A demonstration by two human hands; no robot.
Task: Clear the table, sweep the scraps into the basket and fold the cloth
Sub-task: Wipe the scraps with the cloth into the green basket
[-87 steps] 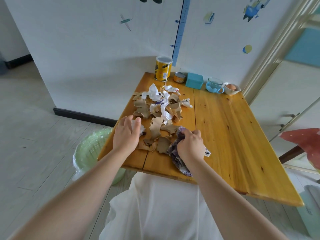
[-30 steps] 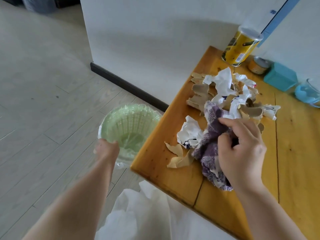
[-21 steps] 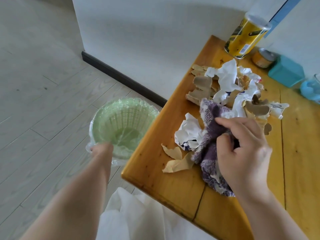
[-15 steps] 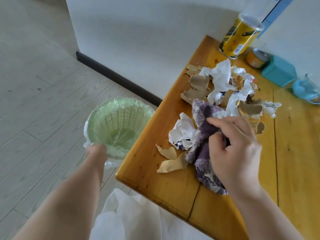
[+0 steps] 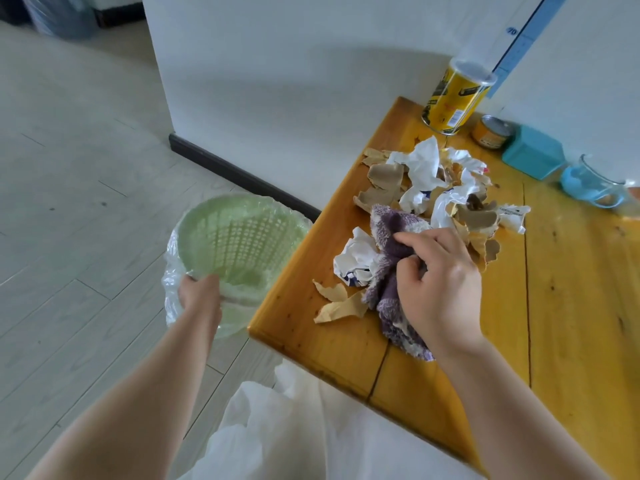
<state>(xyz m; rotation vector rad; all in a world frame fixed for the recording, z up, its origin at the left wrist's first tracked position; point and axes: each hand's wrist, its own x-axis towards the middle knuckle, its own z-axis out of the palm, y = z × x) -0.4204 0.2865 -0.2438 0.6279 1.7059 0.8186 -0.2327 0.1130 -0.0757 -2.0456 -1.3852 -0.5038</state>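
We can read just one thing: the number 70 (image 5: 512, 30). It is blue and stands on the blue strip (image 5: 524, 43) on the far wall, at the top right.

The yellow can (image 5: 453, 98) at the far side of the bench (image 5: 571, 306) has black marks and a white patch with little lines on it. The marks are too blurry for us to read.

A white scrap (image 5: 514, 216) at the right of the pile has a line of tiny dark print. It is too small for us to read.

The crumpled white paper (image 5: 356, 261) near the left edge has some blue print, and we cannot make out any letters.

The small tin (image 5: 491, 131) by the can has an orange band, but we cannot make out any words there.
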